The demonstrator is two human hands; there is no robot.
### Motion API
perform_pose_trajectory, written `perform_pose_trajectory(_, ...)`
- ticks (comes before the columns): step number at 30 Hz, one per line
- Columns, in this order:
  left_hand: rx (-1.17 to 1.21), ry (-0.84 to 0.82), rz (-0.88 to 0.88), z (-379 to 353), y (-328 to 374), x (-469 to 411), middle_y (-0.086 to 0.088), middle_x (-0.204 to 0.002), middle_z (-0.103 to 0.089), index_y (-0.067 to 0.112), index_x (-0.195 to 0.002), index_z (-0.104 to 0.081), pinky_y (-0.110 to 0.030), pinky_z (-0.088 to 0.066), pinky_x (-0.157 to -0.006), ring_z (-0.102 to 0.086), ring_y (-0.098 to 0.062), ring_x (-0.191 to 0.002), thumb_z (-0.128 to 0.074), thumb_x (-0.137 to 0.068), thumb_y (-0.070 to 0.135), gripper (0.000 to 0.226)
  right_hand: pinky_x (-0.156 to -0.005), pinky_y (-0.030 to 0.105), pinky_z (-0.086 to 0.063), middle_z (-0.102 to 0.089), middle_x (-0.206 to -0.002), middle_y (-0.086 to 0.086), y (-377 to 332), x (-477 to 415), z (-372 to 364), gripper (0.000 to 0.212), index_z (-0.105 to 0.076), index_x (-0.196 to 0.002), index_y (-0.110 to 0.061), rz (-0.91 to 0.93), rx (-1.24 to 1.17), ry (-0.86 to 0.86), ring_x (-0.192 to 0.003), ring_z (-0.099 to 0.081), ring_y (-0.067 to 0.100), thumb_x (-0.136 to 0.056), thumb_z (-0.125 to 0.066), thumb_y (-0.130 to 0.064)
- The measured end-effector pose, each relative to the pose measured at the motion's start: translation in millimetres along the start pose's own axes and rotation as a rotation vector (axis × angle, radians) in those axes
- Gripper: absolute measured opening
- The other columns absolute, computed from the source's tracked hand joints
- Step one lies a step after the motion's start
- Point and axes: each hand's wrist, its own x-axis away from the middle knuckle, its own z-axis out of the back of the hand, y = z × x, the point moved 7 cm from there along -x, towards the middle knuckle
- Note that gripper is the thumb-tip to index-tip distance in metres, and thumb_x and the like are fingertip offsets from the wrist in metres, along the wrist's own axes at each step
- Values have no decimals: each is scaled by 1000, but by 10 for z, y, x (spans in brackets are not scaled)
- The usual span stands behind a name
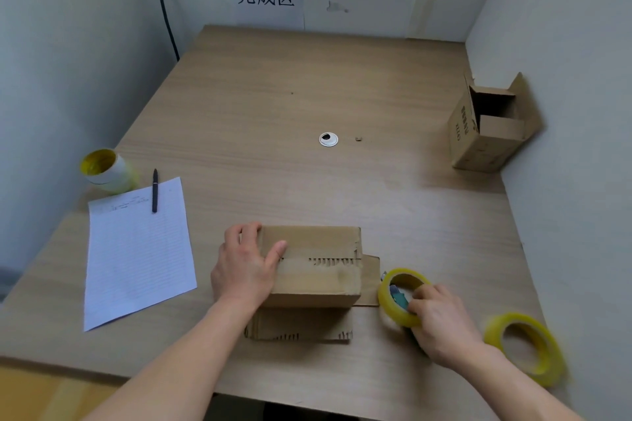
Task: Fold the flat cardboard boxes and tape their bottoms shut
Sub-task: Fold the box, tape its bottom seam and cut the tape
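Wood desk [307, 96], box [318, 263] near the front edge. Left hand [244, 267] clamps its left end, thumb on the seam; right hand [441, 321] grips 1 tape roll [398, 297]. Probably light, stiff cardboard.

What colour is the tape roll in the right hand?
Yellow. The head view shows the tape roll, gripped by the right hand.

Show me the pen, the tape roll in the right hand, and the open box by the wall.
pen [155, 191]: head view, middle of its barrel.
held tape roll [386, 301]: head view, outer yellow band, left side.
open box [465, 137]: head view, printed side face.
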Motion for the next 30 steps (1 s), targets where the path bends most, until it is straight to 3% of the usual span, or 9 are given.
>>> perform_pose_trajectory(4, -16, -2, -2, -4, -23, 29, 2, -136, -41, 29, -131, -46, -37, -47, -79, -51, -23, -115, -54, -88, 62, 54, -87, 36, -43, -62, -114, -2, 118, 8, 180, 26, -64, -106, -21, -40, -272, 105, -109, -53, 27, -82, -57, -27)
perform_pose_trajectory(8, 0, -15, -33, -38, -29, 17, 3, -137, -41, 28, -133, -42, -36, -50, -79, -54, -22, -111, -51, -90, 63, 56, -73, 49, -41, -54, -77, 7, 69, 31, 689, 11, -53, -84, -9, -132, -833, 254, -79, -51, 31, -89, -56, -18)
perform_pose_trajectory(12, 34, -40, -63, -29, 18, -21, 4, -138, -44, 24, -137, -39, -33, -46, -80, -56, -20, -111, -50, -93, 59, 58, -60, 49, -35, -43, -65, 7, -322, 49, 1275, 22, -47, -72, -7, 11, -1159, 417, -68, -43, 37, -72, -53, -28)
perform_pose_trajectory(15, 71, -69, -79, -34, 13, -9, 6, -138, -46, 24, -137, -40, -33, -45, -83, -56, -20, -113, -51, -93, 56, 56, -59, 42, -34, -44, -66, 2, -825, -27, 1421, 19, -50, -73, -12, 173, -1147, 329, -64, -42, 24, -69, -55, -31)
perform_pose_trajectory(19, 185, -66, -39, 39, -69, -117, 8, -139, -51, 27, -135, -44, -33, -43, -89, -56, -20, -119, -55, -95, 49, 47, -57, 31, -31, -43, -66, -9, -1197, -216, 1416, 20, -50, -73, -17, 184, -1137, 296, -64, -40, 9, -68, -56, -35)
perform_pose_trajectory(23, 326, -101, -23, 62, -179, -177, 8, -131, -61, 31, -131, -53, -29, -42, -89, -58, -19, -117, -55, -98, 36, 34, -65, 41, -37, -47, -67, -5, -1323, -321, 1396, 24, -51, -76, -23, 194, -996, 292, -67, -45, 16, -71, -51, -46)
perform_pose_trajectory(25, 380, -68, -50, 69, -216, -167, 4, -139, -56, 27, -127, -61, -28, -41, -94, -51, -19, -128, -56, -97, 29, 30, -65, 44, -37, -47, -67, -7, -1346, -310, 1361, 18, -51, -76, -30, 195, -963, 294, -67, -45, 18, -74, -49, -47)
perform_pose_trajectory(28, 454, 109, -292, 324, 13, -122, -2, -139, -54, 23, -120, -69, -34, -42, -103, -47, -16, -129, -53, -94, 34, 33, -66, 46, -40, -50, -68, -4, -1419, -317, 1396, 21, -51, -78, -28, 217, -903, 290, -68, -47, 19, -74, -48, -49)
perform_pose_trajectory(30, 655, -13, -499, 429, 306, -35, 1, -128, -58, 18, -124, -68, -29, -44, -101, -53, -7, -118, -50, -91, 37, 42, -66, 47, -42, -54, -70, 1, -1469, -345, 1430, 28, -51, -80, -23, 240, -839, 278, -68, -49, 20, -74, -46, -50)
